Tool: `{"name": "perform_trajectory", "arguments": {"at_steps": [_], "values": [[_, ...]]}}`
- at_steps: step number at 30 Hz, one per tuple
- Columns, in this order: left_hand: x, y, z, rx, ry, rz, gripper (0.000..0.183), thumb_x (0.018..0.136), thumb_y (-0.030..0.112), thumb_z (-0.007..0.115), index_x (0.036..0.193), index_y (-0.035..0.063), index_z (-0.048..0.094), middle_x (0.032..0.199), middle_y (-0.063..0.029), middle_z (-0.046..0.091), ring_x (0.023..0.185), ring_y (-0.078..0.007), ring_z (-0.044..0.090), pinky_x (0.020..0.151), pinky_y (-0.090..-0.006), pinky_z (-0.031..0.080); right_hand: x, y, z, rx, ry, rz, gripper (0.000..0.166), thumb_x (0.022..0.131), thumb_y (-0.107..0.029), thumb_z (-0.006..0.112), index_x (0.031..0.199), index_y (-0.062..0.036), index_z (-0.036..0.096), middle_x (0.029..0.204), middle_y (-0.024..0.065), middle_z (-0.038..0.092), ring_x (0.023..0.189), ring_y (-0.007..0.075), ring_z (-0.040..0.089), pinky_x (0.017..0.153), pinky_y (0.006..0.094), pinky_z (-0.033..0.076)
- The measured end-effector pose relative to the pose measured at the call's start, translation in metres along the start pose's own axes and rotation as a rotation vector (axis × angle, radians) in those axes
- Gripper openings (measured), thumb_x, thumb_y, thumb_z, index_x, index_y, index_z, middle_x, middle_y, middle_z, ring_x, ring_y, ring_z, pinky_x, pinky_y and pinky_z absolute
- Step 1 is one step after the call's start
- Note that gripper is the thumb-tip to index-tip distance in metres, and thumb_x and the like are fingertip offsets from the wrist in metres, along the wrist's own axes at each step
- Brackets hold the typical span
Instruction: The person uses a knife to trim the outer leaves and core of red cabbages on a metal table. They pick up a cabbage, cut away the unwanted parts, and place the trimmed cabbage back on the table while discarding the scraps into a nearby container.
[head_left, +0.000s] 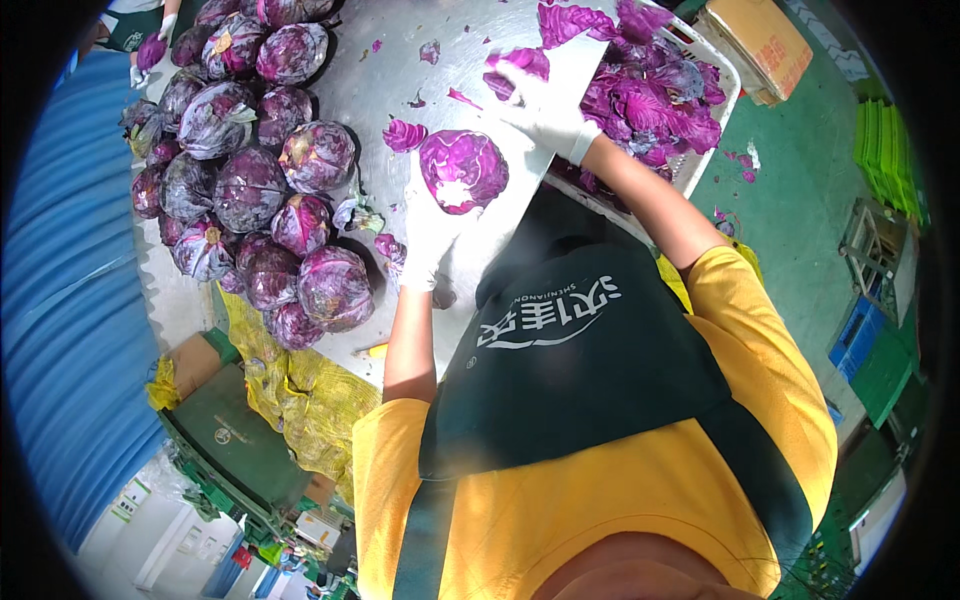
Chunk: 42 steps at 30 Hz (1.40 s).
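On the metal table (457, 292), my gloved left hand (431, 225) holds a trimmed red cabbage (466, 171) from below and beside it, with a pale spot on its near side. To the right, my gloved right hand (536, 105) is blurred, its fingers at a loose purple cabbage leaf (521, 66); whether they grip it I cannot tell. Loose leaf pieces (405, 136) lie beside the held cabbage. A heap of whole red cabbages (250, 187) covers the table's left part. Near my left forearm lies a yellow-handled tool (377, 351), partly hidden.
A white plastic crate (701, 161) full of purple leaves stands at the table's right edge. Beyond it is a cardboard box (757, 45). Yellow mesh sacks (315, 405) lie below the table's left edge. Another person's gloved hand (139, 77) shows at the upper left.
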<state>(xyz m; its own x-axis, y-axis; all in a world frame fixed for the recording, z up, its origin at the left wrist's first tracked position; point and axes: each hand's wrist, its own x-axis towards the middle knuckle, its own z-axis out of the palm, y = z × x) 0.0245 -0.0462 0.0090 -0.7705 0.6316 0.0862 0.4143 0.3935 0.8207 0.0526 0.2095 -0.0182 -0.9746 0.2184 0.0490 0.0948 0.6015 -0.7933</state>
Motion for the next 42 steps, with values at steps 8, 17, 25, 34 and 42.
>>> {"name": "perform_trajectory", "arguments": {"at_steps": [8, 17, 25, 34, 42], "values": [[-0.018, -0.033, -0.004, 0.065, -0.047, 0.033, 0.120, 0.053, 0.030, 0.088, 0.148, -0.0022, 0.022, 0.135, -0.0248, 0.044, 0.122, -0.0380, 0.048, 0.103, -0.0447, 0.040, 0.007, -0.016, 0.009, 0.323, -0.593, 0.032, 0.043, 0.082, -0.035, 0.072, 0.114, -0.0066, 0.068, 0.100, 0.0115, 0.070, 0.094, 0.0193, 0.066, 0.085, 0.0278, 0.049], [-0.040, -0.033, -0.008, -0.271, -0.064, -0.199, 0.127, 0.056, 0.019, 0.089, 0.150, 0.0011, 0.007, 0.143, -0.0203, 0.035, 0.129, -0.0295, 0.043, 0.109, -0.0412, 0.038, -0.005, -0.003, 0.070, -0.295, 0.235, -0.791, 0.028, 0.079, -0.012, 0.062, 0.107, -0.0090, 0.065, 0.095, 0.0079, 0.064, 0.078, 0.0211, 0.064, 0.069, 0.0347, 0.053], [-0.041, -0.029, -0.010, -0.262, -0.016, -0.132, 0.125, 0.055, 0.013, 0.086, 0.152, 0.0068, 0.008, 0.140, -0.0199, 0.039, 0.124, -0.0294, 0.049, 0.103, -0.0395, 0.044, 0.023, -0.011, 0.070, 0.009, -0.016, 0.141, 0.039, 0.092, -0.041, 0.050, 0.085, -0.0056, 0.065, 0.089, 0.0157, 0.065, 0.078, 0.0359, 0.061, 0.078, 0.0454, 0.048], [-0.051, -0.057, -0.008, -0.470, -0.015, -0.290, 0.110, 0.058, 0.015, 0.087, 0.145, 0.0011, 0.021, 0.134, -0.0178, 0.045, 0.123, -0.0278, 0.049, 0.104, -0.0374, 0.042, 0.037, 0.005, -0.009, -0.455, 0.256, 0.009, 0.037, 0.090, -0.026, 0.061, 0.121, -0.0061, 0.057, 0.106, 0.0190, 0.063, 0.091, 0.0359, 0.063, 0.081, 0.0416, 0.051], [-0.037, -0.022, -0.030, -0.223, -0.036, -0.210, 0.124, 0.058, 0.017, 0.090, 0.149, -0.0003, 0.007, 0.142, -0.0214, 0.039, 0.127, -0.0310, 0.047, 0.107, -0.0404, 0.039, -0.013, -0.048, 0.035, 0.678, -0.403, 0.012, 0.044, 0.072, -0.019, 0.076, 0.113, -0.0073, 0.066, 0.096, 0.0071, 0.062, 0.080, 0.0183, 0.059, 0.077, 0.0299, 0.049]]}}
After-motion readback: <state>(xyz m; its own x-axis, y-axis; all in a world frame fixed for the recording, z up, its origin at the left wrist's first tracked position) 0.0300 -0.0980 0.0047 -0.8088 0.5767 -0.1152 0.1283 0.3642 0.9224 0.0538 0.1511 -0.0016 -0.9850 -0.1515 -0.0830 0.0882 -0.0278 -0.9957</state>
